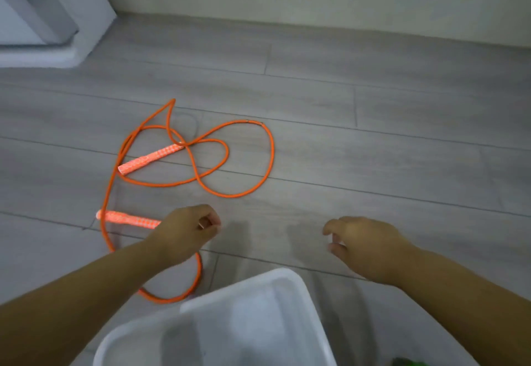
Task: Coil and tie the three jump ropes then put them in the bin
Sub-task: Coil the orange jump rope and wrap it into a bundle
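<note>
Beyond one white bin [244,322], one orange jump rope [149,159] sprawls on the floor. Left hand [184,233] fingers curled, hold unclear; right hand [365,245] loose, empty.

The right end of the near handle [126,218] of the orange jump rope [271,161] is covered by the left hand [184,230]; whether it is gripped cannot be told. A stretch of rope is hidden under the left forearm [86,285]. The white bin [258,279] is cut off by the near edge, its inside blurred. A green object [408,362] at the near right is cropped and unidentifiable. The white fixture [43,21] at far left is cropped.
</note>
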A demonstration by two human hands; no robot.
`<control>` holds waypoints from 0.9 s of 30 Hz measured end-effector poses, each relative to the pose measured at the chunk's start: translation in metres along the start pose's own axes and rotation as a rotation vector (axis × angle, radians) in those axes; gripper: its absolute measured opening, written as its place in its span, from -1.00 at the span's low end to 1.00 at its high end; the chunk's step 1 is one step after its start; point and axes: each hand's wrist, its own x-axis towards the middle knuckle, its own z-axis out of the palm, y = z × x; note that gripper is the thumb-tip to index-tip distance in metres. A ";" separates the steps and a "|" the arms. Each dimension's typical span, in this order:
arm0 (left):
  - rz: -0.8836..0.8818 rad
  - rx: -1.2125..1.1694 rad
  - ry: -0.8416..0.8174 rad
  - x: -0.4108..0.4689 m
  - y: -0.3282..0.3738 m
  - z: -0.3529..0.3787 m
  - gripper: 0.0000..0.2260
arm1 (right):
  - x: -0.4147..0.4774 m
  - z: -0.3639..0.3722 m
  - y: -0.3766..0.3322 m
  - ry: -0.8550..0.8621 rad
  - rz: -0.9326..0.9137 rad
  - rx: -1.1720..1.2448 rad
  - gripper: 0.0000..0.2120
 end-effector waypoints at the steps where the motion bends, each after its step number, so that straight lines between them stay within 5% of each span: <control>1: -0.035 0.046 -0.004 0.001 -0.022 -0.001 -0.75 | 0.014 -0.001 -0.009 0.016 -0.011 0.011 -0.69; 3: -0.111 0.174 -0.020 0.005 -0.064 0.002 -0.79 | 0.039 0.000 -0.026 0.030 -0.026 0.025 -0.71; 7: -0.235 0.538 -0.164 0.010 -0.124 0.011 -0.44 | 0.083 0.011 -0.051 0.018 -0.064 0.036 -0.74; 13: -0.147 0.733 -0.186 0.022 -0.111 0.025 -0.64 | 0.125 0.035 -0.075 -0.106 -0.092 0.024 -0.71; 19: -0.025 -0.087 -0.004 0.032 -0.053 0.030 -0.92 | 0.131 0.041 -0.078 -0.201 -0.121 0.443 -0.36; 23: 0.105 -0.329 0.071 0.041 -0.003 0.024 -0.80 | 0.130 0.034 -0.072 -0.090 -0.191 0.668 -0.83; 27: 0.134 -0.502 0.117 0.045 0.023 0.013 -0.89 | 0.111 0.012 -0.042 0.049 -0.017 0.770 -0.82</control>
